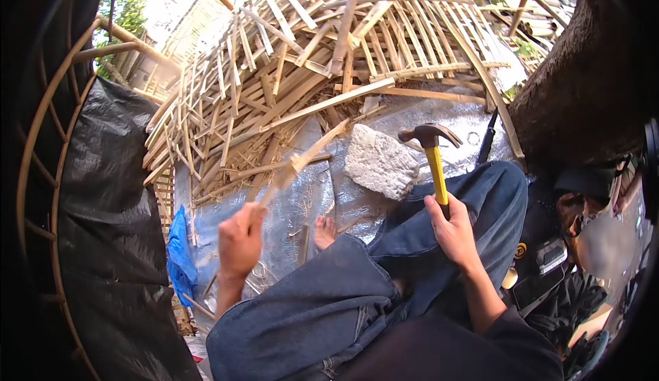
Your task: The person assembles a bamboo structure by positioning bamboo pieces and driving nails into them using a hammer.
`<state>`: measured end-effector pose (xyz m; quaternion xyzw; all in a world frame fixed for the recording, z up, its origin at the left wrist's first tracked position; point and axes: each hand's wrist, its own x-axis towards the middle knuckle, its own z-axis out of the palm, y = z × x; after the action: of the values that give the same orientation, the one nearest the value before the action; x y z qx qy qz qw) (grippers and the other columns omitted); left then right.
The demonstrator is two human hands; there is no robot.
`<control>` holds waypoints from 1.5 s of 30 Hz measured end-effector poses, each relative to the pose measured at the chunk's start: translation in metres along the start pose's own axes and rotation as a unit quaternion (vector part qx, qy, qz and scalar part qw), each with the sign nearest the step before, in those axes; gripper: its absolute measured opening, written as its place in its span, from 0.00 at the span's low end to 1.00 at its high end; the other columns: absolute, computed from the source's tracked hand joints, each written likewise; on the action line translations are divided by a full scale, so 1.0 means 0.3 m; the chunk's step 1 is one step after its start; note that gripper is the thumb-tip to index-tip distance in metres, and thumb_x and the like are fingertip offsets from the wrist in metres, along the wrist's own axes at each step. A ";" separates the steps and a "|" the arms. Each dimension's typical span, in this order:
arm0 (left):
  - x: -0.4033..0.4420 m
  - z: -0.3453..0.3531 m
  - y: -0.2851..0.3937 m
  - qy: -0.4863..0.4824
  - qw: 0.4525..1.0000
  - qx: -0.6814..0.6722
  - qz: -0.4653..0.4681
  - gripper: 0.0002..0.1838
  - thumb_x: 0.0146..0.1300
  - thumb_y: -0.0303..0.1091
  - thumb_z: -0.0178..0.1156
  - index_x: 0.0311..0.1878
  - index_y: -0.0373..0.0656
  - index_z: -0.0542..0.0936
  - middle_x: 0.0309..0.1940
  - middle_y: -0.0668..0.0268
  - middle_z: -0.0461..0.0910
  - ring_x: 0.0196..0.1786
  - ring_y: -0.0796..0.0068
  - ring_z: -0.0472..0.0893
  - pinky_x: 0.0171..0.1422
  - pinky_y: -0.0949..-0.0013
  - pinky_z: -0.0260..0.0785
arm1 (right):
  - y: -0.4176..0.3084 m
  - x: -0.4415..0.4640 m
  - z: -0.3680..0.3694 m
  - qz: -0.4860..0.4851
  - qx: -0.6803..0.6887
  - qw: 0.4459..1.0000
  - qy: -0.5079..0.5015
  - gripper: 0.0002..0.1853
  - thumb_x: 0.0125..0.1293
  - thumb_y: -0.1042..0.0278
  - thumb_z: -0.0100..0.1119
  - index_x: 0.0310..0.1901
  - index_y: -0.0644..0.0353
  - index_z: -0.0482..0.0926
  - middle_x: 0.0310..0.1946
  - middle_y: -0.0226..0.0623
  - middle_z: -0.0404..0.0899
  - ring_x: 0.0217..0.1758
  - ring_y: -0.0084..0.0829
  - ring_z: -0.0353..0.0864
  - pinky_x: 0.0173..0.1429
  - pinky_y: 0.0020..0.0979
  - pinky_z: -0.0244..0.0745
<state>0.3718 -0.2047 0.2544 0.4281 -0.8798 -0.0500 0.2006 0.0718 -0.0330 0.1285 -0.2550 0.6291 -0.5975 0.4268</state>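
My left hand [239, 241] is closed around the lower end of a bamboo piece [296, 167], which slants up and away to the right and is partly blurred. In my right hand [453, 231] is a claw hammer [435, 164] with a yellow and black handle, held upright with its dark head on top. A rough pale stone block [382, 162] lies on the silvery sheet between the two hands, close to the hammer. Neither the hammer head nor my left hand touches the stone.
A large pile of bamboo slats and frames [405, 38] rises ahead. Silvery sheeting [288, 209] covers the ground. A tree trunk [566, 86] stands at right, above bags and small items [549, 264]. Dark tarp [110, 209] hangs at left near blue plastic [180, 257].
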 end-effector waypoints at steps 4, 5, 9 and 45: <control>0.151 -0.217 0.008 0.006 0.997 0.020 -0.069 0.08 0.73 0.32 0.60 0.42 0.36 0.80 0.24 0.64 0.80 0.26 0.71 0.78 0.33 0.62 0.71 | -0.033 0.090 0.012 -0.085 -0.046 0.995 0.018 0.15 0.74 0.61 0.61 0.37 0.67 0.78 0.21 0.24 0.68 0.26 0.15 0.61 0.30 0.27 0.59; 0.187 -0.273 -0.041 0.048 0.999 0.002 0.009 0.09 0.73 0.33 0.60 0.44 0.36 0.80 0.23 0.65 0.79 0.27 0.75 0.77 0.33 0.62 0.69 | -0.050 0.100 0.008 -0.090 -0.042 0.995 0.013 0.14 0.74 0.62 0.61 0.37 0.67 0.78 0.21 0.25 0.69 0.26 0.16 0.62 0.30 0.27 0.60; 0.303 -0.596 0.078 0.150 0.970 0.192 -0.021 0.11 0.71 0.35 0.63 0.49 0.38 0.83 0.24 0.65 0.79 0.28 0.80 0.74 0.33 0.68 0.67 | -0.131 0.109 0.017 -0.133 -0.068 0.989 0.017 0.14 0.73 0.61 0.63 0.35 0.65 0.77 0.21 0.25 0.67 0.26 0.17 0.61 0.30 0.28 0.61; -0.107 0.512 -0.061 -0.392 0.741 -0.501 -0.216 0.22 0.81 0.48 0.45 0.47 0.36 0.77 0.26 0.65 0.80 0.27 0.74 0.80 0.36 0.69 0.74 | 0.190 0.234 0.469 -0.017 0.421 0.885 0.199 0.21 0.65 0.79 0.71 0.34 0.53 0.62 0.34 0.30 0.82 0.37 0.17 0.79 0.43 0.20 0.74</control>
<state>0.3422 -0.2041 0.0993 0.3875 -0.6127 -0.6887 0.0077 0.1655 -0.1575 0.0679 0.0626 0.3859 -0.8515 0.3495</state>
